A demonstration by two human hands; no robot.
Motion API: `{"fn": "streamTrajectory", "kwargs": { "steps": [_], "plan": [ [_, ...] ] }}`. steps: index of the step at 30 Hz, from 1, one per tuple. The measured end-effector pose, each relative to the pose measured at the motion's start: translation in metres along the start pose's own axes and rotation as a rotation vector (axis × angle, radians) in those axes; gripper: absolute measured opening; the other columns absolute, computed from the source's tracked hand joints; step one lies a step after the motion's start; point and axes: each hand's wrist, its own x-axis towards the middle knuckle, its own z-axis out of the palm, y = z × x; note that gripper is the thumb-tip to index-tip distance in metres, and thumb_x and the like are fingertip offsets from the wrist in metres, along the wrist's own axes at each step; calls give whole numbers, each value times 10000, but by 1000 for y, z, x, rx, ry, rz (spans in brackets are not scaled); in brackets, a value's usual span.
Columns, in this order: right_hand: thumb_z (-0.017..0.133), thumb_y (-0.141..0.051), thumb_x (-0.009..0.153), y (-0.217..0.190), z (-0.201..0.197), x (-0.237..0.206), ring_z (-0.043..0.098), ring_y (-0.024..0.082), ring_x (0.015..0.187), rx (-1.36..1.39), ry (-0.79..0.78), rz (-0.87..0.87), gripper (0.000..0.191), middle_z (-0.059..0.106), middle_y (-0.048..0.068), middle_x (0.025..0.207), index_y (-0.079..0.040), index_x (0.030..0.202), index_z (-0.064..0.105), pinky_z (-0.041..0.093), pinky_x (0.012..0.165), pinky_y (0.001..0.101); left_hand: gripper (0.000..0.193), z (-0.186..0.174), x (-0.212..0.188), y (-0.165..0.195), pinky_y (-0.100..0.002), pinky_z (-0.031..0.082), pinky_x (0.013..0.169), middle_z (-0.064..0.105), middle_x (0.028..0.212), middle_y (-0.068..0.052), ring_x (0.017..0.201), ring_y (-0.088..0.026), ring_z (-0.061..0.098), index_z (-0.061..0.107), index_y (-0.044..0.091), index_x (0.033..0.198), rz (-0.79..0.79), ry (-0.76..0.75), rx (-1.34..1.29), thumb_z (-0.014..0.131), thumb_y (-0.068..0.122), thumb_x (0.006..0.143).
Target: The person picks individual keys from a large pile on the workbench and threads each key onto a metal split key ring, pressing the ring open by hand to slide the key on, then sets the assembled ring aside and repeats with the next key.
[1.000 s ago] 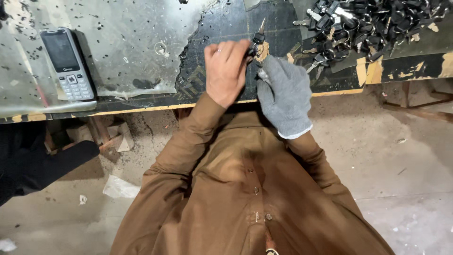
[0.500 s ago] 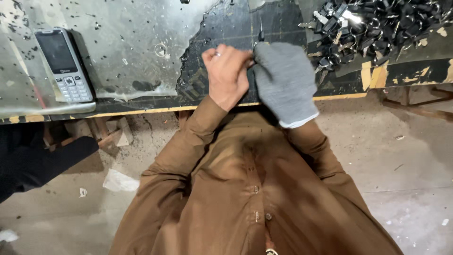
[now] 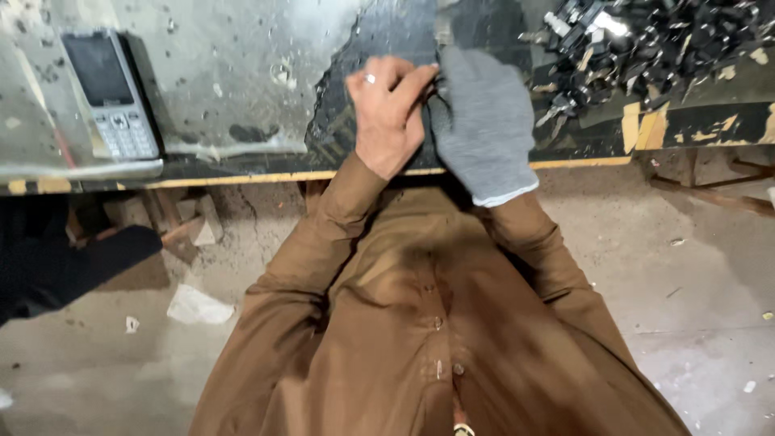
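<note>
Head view, both hands at the near edge of the worn black bench top [image 3: 387, 32], pressed side by side.

Left hand [image 3: 387, 113]: bare, ring on one finger, fingers curled together with the tips pinched toward the right hand. Right hand [image 3: 483, 121]: in a grey knitted glove, closed over something at the meeting point. The piece between them is almost wholly hidden; only a small pale metal tip [image 3: 443, 31] shows just beyond the glove. Cannot tell its kind, nor which hand carries the grip.

Far right: heap of small dark metal parts [image 3: 654, 48], well apart from the hands. Far left: grey push-button mobile phone [image 3: 109, 93] lying flat on the scratched metal sheet [image 3: 234, 64].

Risks, judged:
- Bare left fingertips sit right at the work point; a slip of the piece could nick or pinch them, since only the right hand is gloved.
- Work is at the bench edge; a dropped piece would fall to the littered concrete floor [image 3: 694, 274].
- Glove hides the contact, so misalignment may go unseen.
</note>
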Motion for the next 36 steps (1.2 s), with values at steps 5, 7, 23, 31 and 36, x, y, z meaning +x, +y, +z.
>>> {"fn": "streamTrajectory", "kwargs": {
  "steps": [5,7,23,31,36],
  "plan": [
    [756,-169,861,3,-15,-20,628,378,929,277,-168,345,330,648,140,939,-26,1081,555,481,792,476,303,-15,-13,10,-442,337,923,547,995,-57,979,-280,541,697,101,1109,10,-135,132,662,17,820],
    [731,-138,869,1,-11,-28,628,385,965,236,-181,335,323,647,154,977,-26,1124,567,493,823,478,237,-11,-18,7,-439,346,921,549,992,-51,983,-274,548,693,118,1079,-49,-123,114,684,32,859],
    [860,-88,858,13,-9,-64,687,164,989,594,80,66,545,684,116,1154,-24,1328,592,603,864,306,239,-76,6,26,-487,473,816,636,908,-135,894,-359,620,671,30,1053,96,-520,-37,724,31,820],
    [817,44,842,15,7,-64,708,115,931,816,219,247,511,702,95,1066,-16,1298,594,611,821,270,249,-42,-35,43,-353,555,881,654,1082,-124,997,-268,676,603,60,1116,-137,-264,-663,723,-40,922],
    [805,4,919,22,12,-35,740,137,956,632,225,230,484,717,88,1079,-5,1336,559,645,834,288,276,-37,-18,20,-437,433,876,609,955,-109,950,-310,586,664,29,1184,107,-197,-47,755,38,924]
  ]
}}
